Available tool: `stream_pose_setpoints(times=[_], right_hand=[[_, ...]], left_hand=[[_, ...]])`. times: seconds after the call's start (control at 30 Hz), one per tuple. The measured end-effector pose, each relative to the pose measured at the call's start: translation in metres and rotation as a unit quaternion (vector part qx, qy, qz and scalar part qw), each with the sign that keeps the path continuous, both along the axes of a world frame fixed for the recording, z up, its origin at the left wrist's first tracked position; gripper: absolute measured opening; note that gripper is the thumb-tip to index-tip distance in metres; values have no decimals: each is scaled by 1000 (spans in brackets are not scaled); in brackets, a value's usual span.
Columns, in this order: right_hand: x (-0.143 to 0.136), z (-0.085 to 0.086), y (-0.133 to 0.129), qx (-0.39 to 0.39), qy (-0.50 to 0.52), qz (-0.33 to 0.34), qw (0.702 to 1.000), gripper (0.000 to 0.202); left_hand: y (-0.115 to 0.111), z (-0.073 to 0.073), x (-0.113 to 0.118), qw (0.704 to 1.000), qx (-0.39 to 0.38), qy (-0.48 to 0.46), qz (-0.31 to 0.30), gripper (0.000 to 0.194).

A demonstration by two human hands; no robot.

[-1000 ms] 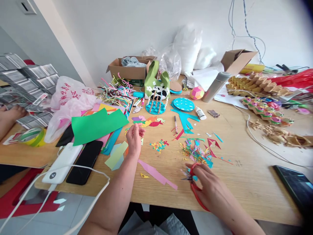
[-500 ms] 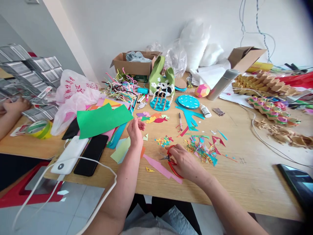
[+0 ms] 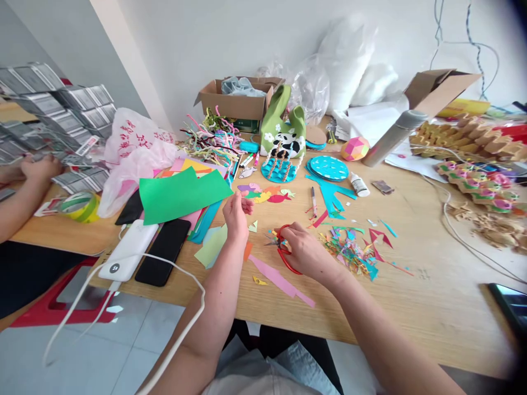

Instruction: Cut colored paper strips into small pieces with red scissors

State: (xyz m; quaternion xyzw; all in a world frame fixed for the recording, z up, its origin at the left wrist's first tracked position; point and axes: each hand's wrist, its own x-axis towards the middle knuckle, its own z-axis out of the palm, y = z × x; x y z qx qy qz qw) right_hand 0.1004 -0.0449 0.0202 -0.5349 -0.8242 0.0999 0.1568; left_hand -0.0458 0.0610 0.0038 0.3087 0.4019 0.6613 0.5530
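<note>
My right hand (image 3: 302, 249) is wrapped round red-handled scissors (image 3: 284, 262), whose blades point left over a small pile of paper dots (image 3: 272, 236). My left hand (image 3: 237, 215) is raised on its side, fingers loosely extended and nothing visible in them, by the right tip of a green paper sheet (image 3: 181, 196). Whether it touches the sheet I cannot tell. Between my forearms lie a pink paper strip (image 3: 280, 278) and a yellow scrap (image 3: 259, 281). Colourful paper fish (image 3: 279, 198) lie beyond my hands. Mixed paper clippings (image 3: 349, 249) lie right of the scissors.
A power bank (image 3: 128, 249) with a looping white cable and a black phone (image 3: 163, 252) lie left. Behind stand a green panda bag (image 3: 282, 129), blue discs (image 3: 329, 168), a glue bottle (image 3: 359, 185) and a grey flask (image 3: 393, 138). Another person's hand (image 3: 41, 166) is at far left.
My right hand and the scissors have moved away from me and slightly left, over the paper dots. The view has turned a little left. My left hand stays by the green sheet.
</note>
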Motion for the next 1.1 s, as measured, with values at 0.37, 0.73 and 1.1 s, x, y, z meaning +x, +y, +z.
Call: stream_pose_setpoints(times=[0.37,0.73,1.1], right_hand=[[-22,-20,-69,-8,127,-114,985,9],[-40,-45,-72,21,93,-108,990,16],[-46,-53,-77,69,61,-161,983,16]], left_hand=[[-30,30,11,986,17,33,-161,26],[-131,-12,-56,945,80,302,-93,22],[-177,-38,-92,851,207,477,-67,27]])
